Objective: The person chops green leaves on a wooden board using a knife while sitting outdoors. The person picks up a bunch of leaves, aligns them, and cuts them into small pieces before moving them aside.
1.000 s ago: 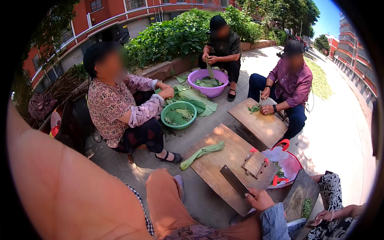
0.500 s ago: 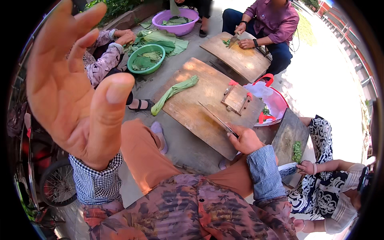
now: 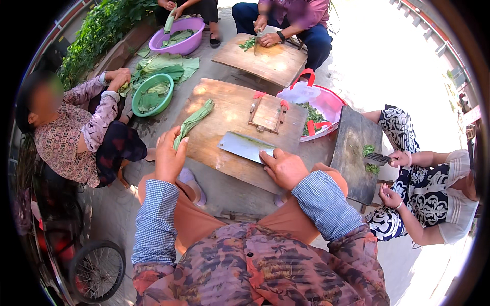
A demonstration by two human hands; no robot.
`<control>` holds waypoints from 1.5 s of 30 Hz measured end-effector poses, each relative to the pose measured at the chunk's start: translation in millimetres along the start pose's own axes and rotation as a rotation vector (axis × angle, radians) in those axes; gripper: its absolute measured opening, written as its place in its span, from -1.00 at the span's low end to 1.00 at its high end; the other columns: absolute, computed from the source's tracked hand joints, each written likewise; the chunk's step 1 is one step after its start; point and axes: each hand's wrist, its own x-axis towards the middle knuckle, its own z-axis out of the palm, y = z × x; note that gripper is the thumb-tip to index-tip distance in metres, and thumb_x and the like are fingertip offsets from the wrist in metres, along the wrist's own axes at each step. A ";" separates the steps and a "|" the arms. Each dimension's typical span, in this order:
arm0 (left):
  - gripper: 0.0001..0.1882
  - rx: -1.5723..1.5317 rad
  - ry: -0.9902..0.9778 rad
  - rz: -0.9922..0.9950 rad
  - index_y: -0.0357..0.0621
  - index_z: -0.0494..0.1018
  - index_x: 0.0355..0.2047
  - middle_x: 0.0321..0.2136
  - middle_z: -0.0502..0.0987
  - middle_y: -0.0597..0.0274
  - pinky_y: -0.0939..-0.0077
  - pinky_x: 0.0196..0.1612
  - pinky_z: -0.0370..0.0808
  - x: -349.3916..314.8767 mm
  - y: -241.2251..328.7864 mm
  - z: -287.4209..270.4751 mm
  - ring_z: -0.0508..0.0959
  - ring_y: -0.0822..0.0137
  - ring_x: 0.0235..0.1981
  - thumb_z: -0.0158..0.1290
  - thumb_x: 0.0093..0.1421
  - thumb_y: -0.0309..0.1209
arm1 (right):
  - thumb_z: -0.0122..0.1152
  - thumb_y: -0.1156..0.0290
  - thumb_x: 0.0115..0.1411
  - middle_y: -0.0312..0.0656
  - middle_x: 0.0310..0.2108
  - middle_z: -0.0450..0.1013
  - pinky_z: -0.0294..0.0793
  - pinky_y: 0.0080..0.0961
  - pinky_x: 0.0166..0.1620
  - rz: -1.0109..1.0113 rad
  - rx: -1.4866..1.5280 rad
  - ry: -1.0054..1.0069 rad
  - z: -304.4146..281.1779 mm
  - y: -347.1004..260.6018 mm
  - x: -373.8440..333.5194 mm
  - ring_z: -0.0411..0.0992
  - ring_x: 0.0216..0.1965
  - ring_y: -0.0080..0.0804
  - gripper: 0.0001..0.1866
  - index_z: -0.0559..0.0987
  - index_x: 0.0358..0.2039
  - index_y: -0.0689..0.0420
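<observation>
Left hand (image 3: pixel 169 159) closed round the near end of a green leaf bundle (image 3: pixel 196 120); from where I stand, the bundle slants along the left side of a wooden board (image 3: pixel 229 109). Right hand (image 3: pixel 287 167) grips a cleaver (image 3: pixel 240 145), broad blade pointing left, over the board's middle; can't tell if the blade touches the wood. Small wooden frame (image 3: pixel 260 127) with red ties on board, beyond blade. Green basin (image 3: pixel 163 108) of leaves on ground, past the board's left side.

A long green leaf bundle (image 3: pixel 194 122) slants on a wooden board (image 3: pixel 229 113), left of a broadside-up metal cleaver (image 3: pixel 240 146).
</observation>
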 end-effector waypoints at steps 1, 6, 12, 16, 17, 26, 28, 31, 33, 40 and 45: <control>-0.59 0.007 -0.006 0.004 -0.25 0.52 0.11 -0.05 0.60 -0.06 0.15 0.13 0.47 -0.5 -3.7 3.7 0.56 -0.04 0.03 0.23 0.29 -0.38 | 0.25 0.31 0.28 0.05 -0.23 0.49 0.61 -0.09 -0.22 -0.001 0.003 0.001 0.7 -1.2 -0.2 0.58 -0.26 0.03 -0.47 0.48 0.25 0.09; -0.59 0.039 -0.049 0.028 -0.26 0.53 0.09 -0.04 0.59 -0.08 0.10 0.16 0.45 10.5 -0.8 7.6 0.54 -0.11 0.03 0.21 0.29 -0.34 | 0.26 0.31 0.28 0.05 -0.21 0.49 0.61 -0.08 -0.17 0.037 -0.023 0.048 2.5 2.8 1.0 0.58 -0.21 0.01 -0.45 0.46 0.28 0.09; -0.60 0.171 -0.095 0.050 -0.24 0.54 0.08 -0.02 0.60 -0.08 0.08 0.16 0.44 43.4 -25.9 16.4 0.52 -0.14 0.05 0.23 0.26 -0.36 | 0.30 0.29 0.28 0.08 -0.15 0.48 0.60 -0.10 -0.10 0.250 0.004 0.100 -15.5 15.0 25.6 0.56 -0.13 0.05 -0.42 0.46 0.30 0.10; -0.55 0.259 -0.185 -0.008 -0.22 0.53 0.12 0.03 0.59 -0.07 0.07 0.18 0.44 63.1 -52.0 43.7 0.50 -0.14 0.09 0.25 0.23 -0.35 | 0.30 0.34 0.27 0.10 -0.13 0.48 0.59 -0.07 -0.08 0.314 -0.009 0.102 -9.1 35.8 36.0 0.56 -0.13 0.08 -0.44 0.48 0.28 0.11; -0.54 0.284 -0.220 -0.042 -0.20 0.53 0.13 0.04 0.58 -0.07 0.07 0.19 0.44 65.4 -52.1 50.2 0.50 -0.14 0.10 0.26 0.23 -0.35 | 0.30 0.34 0.27 0.09 -0.13 0.48 0.59 -0.07 -0.07 0.328 -0.016 0.095 -7.3 38.8 37.1 0.55 -0.12 0.08 -0.44 0.49 0.28 0.11; -0.50 0.386 -0.359 -0.188 -0.03 0.51 0.20 0.09 0.57 -0.04 0.12 0.20 0.47 77.1 -68.0 76.9 0.54 -0.05 0.13 0.24 0.23 -0.38 | 0.34 0.37 0.23 0.05 -0.11 0.44 0.50 -0.11 0.03 0.347 -0.031 0.063 7.3 60.5 49.8 0.48 -0.06 0.04 -0.41 0.49 0.29 0.07; -0.54 0.294 -0.383 -0.193 -0.07 0.52 0.18 0.08 0.58 -0.05 0.15 0.17 0.49 81.1 -64.7 77.0 0.56 -0.06 0.11 0.23 0.25 -0.41 | 0.35 0.37 0.22 0.03 -0.09 0.44 0.47 -0.09 0.05 0.357 -0.067 0.049 7.3 61.3 49.8 0.45 -0.02 0.02 -0.41 0.50 0.28 0.07; -0.58 -0.122 -0.410 -0.290 -0.13 0.55 0.13 0.07 0.59 -0.07 0.25 0.18 0.49 82.2 -49.4 75.0 0.57 -0.04 0.11 0.17 0.24 -0.45 | 0.37 0.35 0.20 -0.01 -0.03 0.44 0.41 -0.08 0.08 0.325 -0.126 0.110 -4.9 48.6 55.2 0.40 0.04 -0.02 -0.39 0.50 0.29 0.09; -0.61 -0.290 -0.590 -0.334 -0.14 0.55 0.11 0.06 0.59 -0.05 0.28 0.18 0.48 82.0 -37.0 76.6 0.57 0.01 0.10 0.17 0.25 -0.46 | 0.40 0.33 0.18 -0.02 0.02 0.42 0.37 -0.08 0.10 0.251 -0.096 0.265 -10.0 42.3 61.7 0.37 0.07 -0.03 -0.36 0.50 0.29 0.10; -0.59 -0.486 -0.944 0.018 -0.13 0.51 0.15 0.07 0.56 0.02 0.30 0.21 0.46 59.8 8.2 97.6 0.55 0.09 0.10 0.17 0.28 -0.47 | 0.37 0.28 0.27 0.03 0.12 0.50 0.39 -0.09 0.20 -0.062 0.273 0.182 -5.7 10.4 87.3 0.47 0.14 -0.01 -0.43 0.51 0.26 0.13; -0.48 -0.439 -0.992 0.018 -0.10 0.47 0.18 0.05 0.57 0.03 0.25 0.25 0.42 67.5 5.7 79.6 0.52 0.02 0.12 0.26 0.19 -0.46 | 0.24 0.33 0.42 -0.09 -0.32 0.61 0.56 -0.42 -0.12 0.239 0.636 0.061 2.7 18.3 89.1 0.56 -0.26 -0.33 -0.75 0.66 -0.04 0.22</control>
